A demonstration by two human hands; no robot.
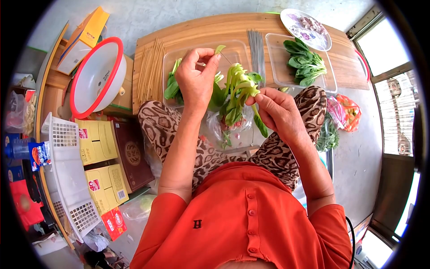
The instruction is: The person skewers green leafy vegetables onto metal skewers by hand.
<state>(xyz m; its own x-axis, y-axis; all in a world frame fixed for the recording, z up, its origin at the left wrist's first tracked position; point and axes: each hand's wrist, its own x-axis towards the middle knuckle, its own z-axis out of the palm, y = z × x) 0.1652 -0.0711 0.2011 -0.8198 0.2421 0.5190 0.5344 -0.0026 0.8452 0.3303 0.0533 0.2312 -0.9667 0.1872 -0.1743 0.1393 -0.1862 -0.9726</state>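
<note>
My left hand (196, 76) is closed in a pinch on a pale green piece of bok choy (219, 49), raised above the table edge. A thin skewer (225, 58) runs from that piece toward several bok choy stalks (238, 80) threaded together, their leaves hanging down. At the other end, my right hand (278, 111) grips the skewer by the lowest stalks; its end is hidden in the fingers. Behind my left hand, a clear plastic tray (179, 45) holds more bok choy leaves (172, 85). Another clear tray (275, 54) holds whole bok choy (305, 62) at the right.
Bamboo skewers (150, 71) and metal skewers (256, 56) lie on the wooden table (201, 29). A plate (291, 20) with pale food pieces sits far right. A red-rimmed basin (92, 85) and yellow boxes (98, 143) stand left. Below my hands is a plastic bag (239, 132) with scraps.
</note>
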